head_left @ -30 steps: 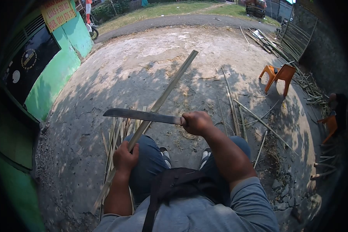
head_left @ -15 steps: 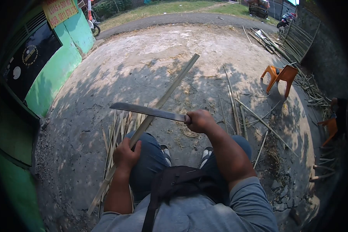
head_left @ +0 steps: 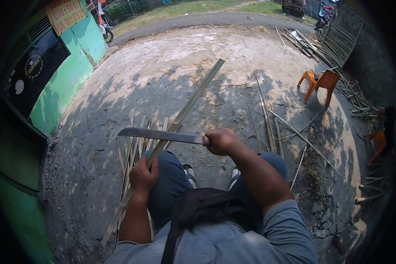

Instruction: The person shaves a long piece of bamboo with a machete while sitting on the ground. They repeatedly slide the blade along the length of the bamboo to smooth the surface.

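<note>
My left hand [head_left: 143, 176] is closed around a long bamboo strip [head_left: 191, 103], which slants from beside my left forearm up to the far right of it, over my left knee. In my right hand [head_left: 221, 141] I grip a machete [head_left: 163, 135] by its handle. Its long blade points left and crosses the strip just beyond my left knee, overlapping it in this view. A bundle of split bamboo strips [head_left: 126, 160] lies on the ground to the left of my left leg, partly hidden by my arm and leg.
Loose bamboo strips [head_left: 304, 140] lie on the ground at my right. An orange plastic chair [head_left: 325, 82] stands farther right, with a bamboo pile [head_left: 361, 105] behind it along the wall. A green building [head_left: 53, 103] borders the left side. A road [head_left: 185, 20] runs across the far end.
The machete and my right hand have shifted slightly left and toward me, the blade now lying more level. My left hand and the strip stay nearly in place.
</note>
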The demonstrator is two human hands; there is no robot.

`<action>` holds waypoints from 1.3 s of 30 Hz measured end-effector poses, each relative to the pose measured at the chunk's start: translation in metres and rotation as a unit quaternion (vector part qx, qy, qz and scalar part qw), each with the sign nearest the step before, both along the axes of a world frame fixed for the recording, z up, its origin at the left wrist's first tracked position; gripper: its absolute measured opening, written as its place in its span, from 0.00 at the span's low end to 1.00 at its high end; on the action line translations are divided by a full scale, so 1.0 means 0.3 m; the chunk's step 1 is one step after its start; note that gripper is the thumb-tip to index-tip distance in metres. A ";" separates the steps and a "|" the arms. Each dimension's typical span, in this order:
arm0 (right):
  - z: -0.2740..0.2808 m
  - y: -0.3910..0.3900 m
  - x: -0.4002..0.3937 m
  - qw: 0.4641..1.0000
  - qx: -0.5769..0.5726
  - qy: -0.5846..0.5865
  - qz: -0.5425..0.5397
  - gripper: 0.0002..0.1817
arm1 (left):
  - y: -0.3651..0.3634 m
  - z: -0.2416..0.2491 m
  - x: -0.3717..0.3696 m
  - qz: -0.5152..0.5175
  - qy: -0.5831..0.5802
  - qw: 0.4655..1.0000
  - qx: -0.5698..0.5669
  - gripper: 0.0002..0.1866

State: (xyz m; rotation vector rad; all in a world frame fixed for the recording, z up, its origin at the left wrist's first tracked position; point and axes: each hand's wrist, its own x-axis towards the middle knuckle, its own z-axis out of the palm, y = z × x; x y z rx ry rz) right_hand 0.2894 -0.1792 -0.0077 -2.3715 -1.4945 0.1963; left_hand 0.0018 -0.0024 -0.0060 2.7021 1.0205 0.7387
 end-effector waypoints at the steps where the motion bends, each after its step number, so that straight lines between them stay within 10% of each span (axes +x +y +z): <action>1: 0.007 -0.001 0.000 1.000 -0.007 -0.003 -0.003 0.11 | 0.002 0.000 0.000 0.002 0.006 1.000 0.003 0.23; 39: -0.013 -0.016 0.039 1.000 0.013 0.005 -0.020 0.11 | -0.017 0.024 0.009 0.023 0.036 0.999 -0.002 0.22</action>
